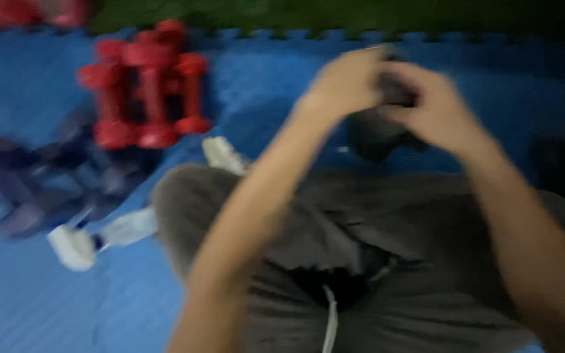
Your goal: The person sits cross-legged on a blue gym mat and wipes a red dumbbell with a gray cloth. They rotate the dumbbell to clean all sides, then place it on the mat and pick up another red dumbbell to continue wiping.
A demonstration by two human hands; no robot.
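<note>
A blue foam mat of interlocking tiles covers the floor, its toothed edge meeting a dark green strip along the top. On the mat at upper left stands a cluster of red dumbbells — several stacked close together. Just below and left of them lie dark blue dumbbells, blurred. A white shoe rests near these — another white shoe lies by the grey trousers. More red shapes sit in the top left corner.
</note>
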